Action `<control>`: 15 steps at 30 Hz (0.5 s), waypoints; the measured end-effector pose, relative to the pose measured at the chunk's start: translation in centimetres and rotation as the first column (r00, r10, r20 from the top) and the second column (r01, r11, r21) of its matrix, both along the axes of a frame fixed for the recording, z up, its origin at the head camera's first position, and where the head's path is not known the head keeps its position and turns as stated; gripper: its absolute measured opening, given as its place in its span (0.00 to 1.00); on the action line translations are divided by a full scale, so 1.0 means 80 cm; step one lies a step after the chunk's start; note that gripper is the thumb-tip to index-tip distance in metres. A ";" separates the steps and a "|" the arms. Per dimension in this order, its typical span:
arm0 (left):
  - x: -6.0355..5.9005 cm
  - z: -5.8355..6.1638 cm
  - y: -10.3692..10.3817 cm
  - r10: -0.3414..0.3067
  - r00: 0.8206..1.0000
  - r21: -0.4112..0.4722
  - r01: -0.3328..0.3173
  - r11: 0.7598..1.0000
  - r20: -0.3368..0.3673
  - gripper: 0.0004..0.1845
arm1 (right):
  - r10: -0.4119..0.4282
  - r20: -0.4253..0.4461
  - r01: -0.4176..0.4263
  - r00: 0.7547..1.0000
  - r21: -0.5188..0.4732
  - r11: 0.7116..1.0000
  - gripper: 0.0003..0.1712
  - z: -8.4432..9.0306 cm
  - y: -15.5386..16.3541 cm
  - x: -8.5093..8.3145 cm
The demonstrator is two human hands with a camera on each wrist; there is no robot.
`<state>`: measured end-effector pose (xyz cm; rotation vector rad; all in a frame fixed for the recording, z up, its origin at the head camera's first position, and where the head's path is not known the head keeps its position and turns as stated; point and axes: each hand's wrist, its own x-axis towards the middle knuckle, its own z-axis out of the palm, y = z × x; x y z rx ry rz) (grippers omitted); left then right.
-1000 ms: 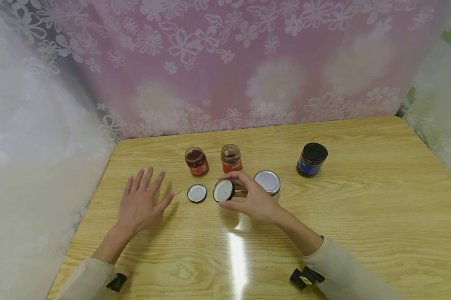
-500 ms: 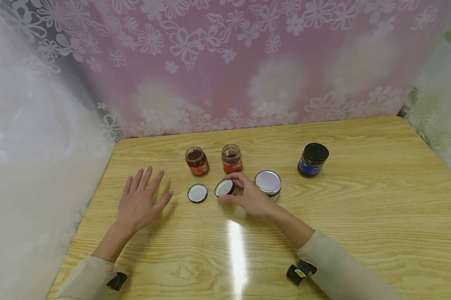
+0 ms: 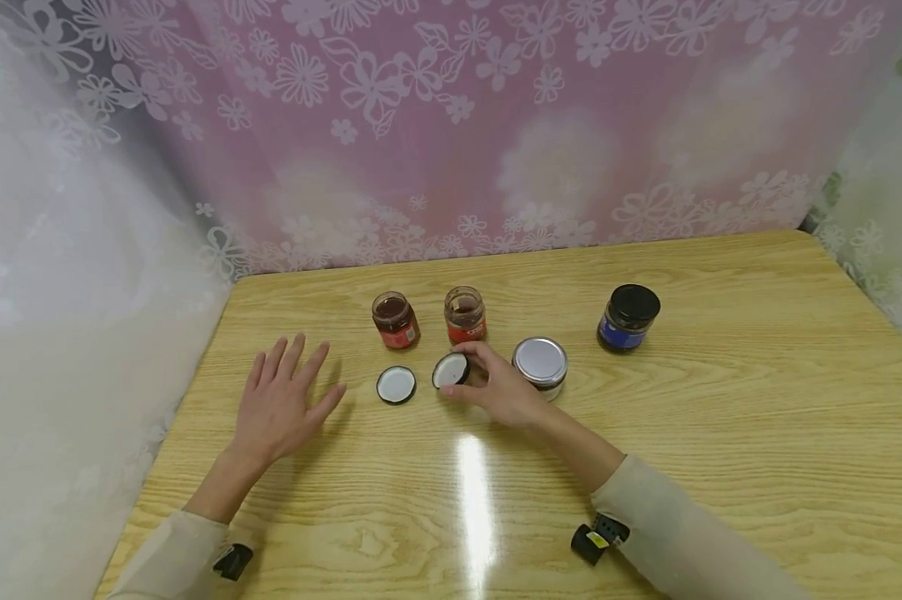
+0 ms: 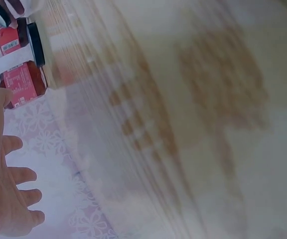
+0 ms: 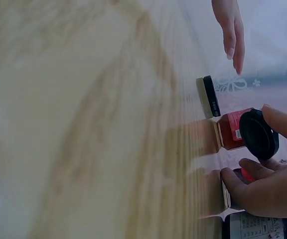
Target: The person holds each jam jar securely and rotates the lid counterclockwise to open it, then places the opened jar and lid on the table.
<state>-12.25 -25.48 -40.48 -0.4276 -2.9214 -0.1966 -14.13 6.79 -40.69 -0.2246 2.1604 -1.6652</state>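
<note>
A: From the head view, where is your right hand (image 3: 507, 390)?

B: Your grip is pinched on a small round black lid with a white inside (image 3: 451, 370), tilted just above the wooden table (image 3: 721, 433), in front of the open red-labelled glass jar (image 3: 464, 315). Your left hand (image 3: 282, 404) lies flat, fingers spread, left of a second white-lined lid (image 3: 396, 385) lying on the table.

A: And the left wrist view?

B: Your left hand (image 4: 4, 174) shows loose, straight fingers holding nothing; red jars (image 4: 21, 87) sit beyond.

A: The right wrist view?

B: Your fingers (image 5: 248, 184) and thumb hold the black lid (image 5: 258, 134) by its rim, close before a red jar (image 5: 231, 129).
</note>
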 end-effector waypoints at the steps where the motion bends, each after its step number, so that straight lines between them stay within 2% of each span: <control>1: 0.000 0.000 0.000 0.000 1.000 -0.002 0.000 1.000 0.000 0.36 | 0.002 0.003 -0.002 1.000 0.015 1.000 0.38 0.000 0.001 -0.001; 7: 0.001 0.000 0.001 -0.019 1.000 -0.003 0.019 1.000 -0.022 0.36 | 0.009 -0.028 -0.006 1.000 0.106 0.994 0.36 -0.002 0.008 -0.009; 15: 0.002 -0.002 0.001 -0.015 1.000 -0.012 0.015 1.000 -0.019 0.35 | 0.010 -0.038 -0.005 0.999 0.127 0.992 0.35 -0.006 0.015 -0.017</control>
